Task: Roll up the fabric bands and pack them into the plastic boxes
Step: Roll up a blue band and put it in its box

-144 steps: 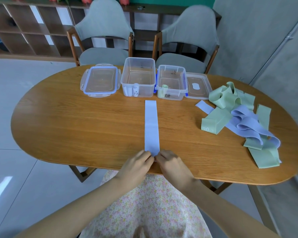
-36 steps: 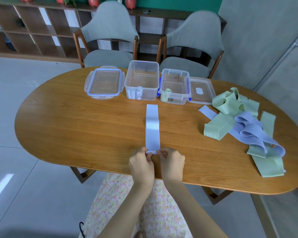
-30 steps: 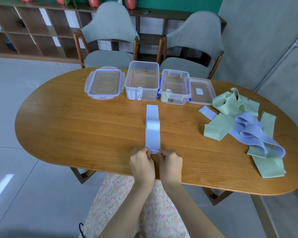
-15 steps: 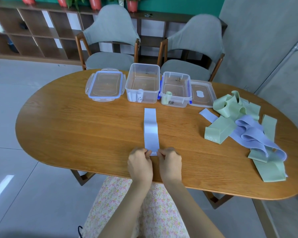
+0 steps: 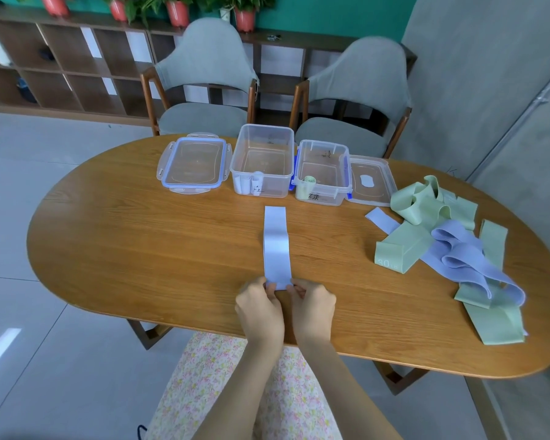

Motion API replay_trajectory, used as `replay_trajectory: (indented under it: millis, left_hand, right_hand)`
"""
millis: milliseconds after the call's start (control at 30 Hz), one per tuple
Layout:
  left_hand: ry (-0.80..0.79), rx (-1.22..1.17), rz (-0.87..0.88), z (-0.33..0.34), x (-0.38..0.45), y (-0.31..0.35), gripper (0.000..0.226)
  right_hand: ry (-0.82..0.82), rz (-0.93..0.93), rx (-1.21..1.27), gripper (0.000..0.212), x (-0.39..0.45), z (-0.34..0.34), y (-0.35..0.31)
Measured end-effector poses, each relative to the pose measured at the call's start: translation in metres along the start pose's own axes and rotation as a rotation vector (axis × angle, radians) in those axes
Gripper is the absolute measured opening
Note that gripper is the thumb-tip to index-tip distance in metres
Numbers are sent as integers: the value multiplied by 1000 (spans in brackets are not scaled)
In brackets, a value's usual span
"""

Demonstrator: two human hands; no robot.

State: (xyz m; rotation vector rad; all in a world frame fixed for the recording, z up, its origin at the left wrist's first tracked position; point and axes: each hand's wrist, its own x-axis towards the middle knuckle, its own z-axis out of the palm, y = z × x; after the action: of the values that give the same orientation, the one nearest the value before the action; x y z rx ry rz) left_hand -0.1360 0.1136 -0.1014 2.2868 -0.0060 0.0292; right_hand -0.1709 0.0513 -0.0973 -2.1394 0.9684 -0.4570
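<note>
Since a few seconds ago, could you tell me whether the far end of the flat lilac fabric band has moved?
Cannot tell. The far end of the lilac band lies just short of the two clear plastic boxes, much as before; the camera itself shifted.

Two open plastic boxes (image 5: pixel 262 160) (image 5: pixel 323 171) sit at upper centre. Two lids (image 5: pixel 192 163) (image 5: pixel 370 181) flank them. Two chairs (image 5: pixel 204 81) (image 5: pixel 356 90) stand behind.

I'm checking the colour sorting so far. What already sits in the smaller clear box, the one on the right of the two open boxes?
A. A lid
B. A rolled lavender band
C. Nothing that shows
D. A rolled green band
D: a rolled green band stands at the near left corner inside the smaller box, while the pale rolls are in the larger box beside it.
</note>
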Motion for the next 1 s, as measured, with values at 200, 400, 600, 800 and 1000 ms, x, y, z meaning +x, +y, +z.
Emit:
replay_trajectory:
  millis: [200,400,600,800,1000]
  left_hand:
    - [-45,16,-22,0,12,5,21]
    - [-41,18,-21,2,8,9,19]
    - [-23,-25,-56,1,16,8,16]
    - [-53,35,-24,8,14,10,22]
    - [-41,2,-51,6,27,15,24]
  right_hand:
    - [-39,57,31,13,13,2,0]
    - [19,28,-1,10,13,7,-6]
    - [-36,-62,-1,17,11,11,0]
    - [5,-2,22,13,22,7,-7]
    - [-24,57,21,22,28,13,-8]
